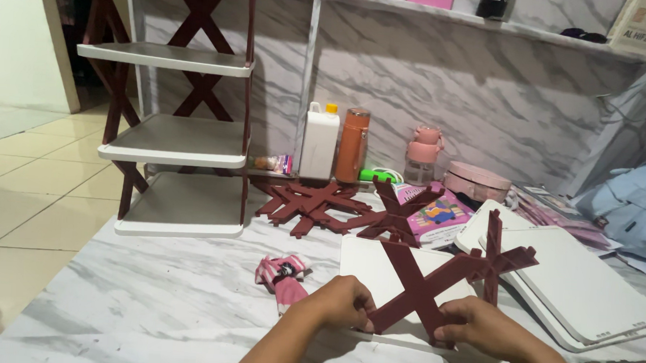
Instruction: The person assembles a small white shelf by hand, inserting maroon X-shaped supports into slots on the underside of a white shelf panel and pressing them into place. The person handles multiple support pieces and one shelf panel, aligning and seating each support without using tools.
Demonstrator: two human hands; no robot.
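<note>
Fingers of left hand point(342, 302) and right hand point(477, 326) pinch the cross brace point(424, 282) feet at lower centre, steadying it upright on the shelf panel point(370, 265).

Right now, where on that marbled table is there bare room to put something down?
The widest bare patch of the table lies on the left, bordered by the assembled rack, the pink cloth and the left hand. A narrower strip runs along the near edge. The right side is crowded: stacked white panels, loose maroon cross braces, bottles and a booklet.
</note>
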